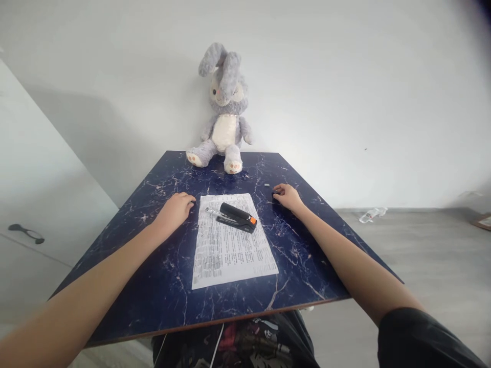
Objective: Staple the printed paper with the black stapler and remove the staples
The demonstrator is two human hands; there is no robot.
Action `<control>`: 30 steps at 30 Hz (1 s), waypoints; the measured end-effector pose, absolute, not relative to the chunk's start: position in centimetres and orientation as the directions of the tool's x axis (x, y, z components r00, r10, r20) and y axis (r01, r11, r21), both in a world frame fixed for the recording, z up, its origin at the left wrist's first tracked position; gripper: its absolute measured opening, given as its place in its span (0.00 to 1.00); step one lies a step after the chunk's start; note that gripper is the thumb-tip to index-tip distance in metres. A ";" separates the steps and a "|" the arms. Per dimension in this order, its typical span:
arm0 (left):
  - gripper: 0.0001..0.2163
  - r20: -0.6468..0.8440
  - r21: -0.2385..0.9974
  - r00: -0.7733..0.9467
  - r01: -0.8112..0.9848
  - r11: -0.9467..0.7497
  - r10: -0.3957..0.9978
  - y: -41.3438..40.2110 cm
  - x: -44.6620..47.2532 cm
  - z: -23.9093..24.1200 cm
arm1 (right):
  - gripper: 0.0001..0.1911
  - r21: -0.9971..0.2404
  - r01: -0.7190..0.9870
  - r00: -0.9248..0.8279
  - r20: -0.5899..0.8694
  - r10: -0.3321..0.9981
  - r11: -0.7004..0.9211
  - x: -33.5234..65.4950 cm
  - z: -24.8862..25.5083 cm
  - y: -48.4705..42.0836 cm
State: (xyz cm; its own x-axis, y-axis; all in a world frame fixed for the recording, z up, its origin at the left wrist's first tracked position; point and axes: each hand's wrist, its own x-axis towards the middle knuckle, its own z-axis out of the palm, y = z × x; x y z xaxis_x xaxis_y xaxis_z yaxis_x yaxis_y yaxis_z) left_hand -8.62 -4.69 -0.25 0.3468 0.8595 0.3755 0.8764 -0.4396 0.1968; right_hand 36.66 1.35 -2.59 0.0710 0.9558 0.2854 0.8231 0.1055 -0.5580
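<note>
A black stapler with an orange patch lies on printed sheets of paper, its parts swung apart and a silvery metal piece sticking out to the left. My left hand rests on the table just left of the paper's top corner, fingers loosely extended, holding nothing visible. To the right of the paper, my right hand lies on the table with its fingers slightly bent and apart. A small light-grey piece sits just beyond its fingertips, too small to name surely.
The dark blue marbled table has a brown front edge. A grey plush rabbit sits at the back against the wall. A white cabinet with a dark handle stands left. Clear plastic lies on the floor at right.
</note>
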 end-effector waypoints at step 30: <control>0.07 0.466 0.393 0.557 0.566 -0.725 0.688 -7.1 -3.6 0.5 | 0.13 -0.416 0.890 -0.067 0.286 0.956 0.187 35.3 -1.7 0.3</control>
State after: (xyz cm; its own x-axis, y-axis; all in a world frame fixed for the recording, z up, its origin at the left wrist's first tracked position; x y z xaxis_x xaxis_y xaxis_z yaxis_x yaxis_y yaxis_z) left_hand -3.63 -7.12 0.52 0.5572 0.6876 0.4655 0.5657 -0.7247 0.3933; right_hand 35.34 0.27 -1.70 -0.0668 0.9560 0.2858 0.8902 0.1865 -0.4157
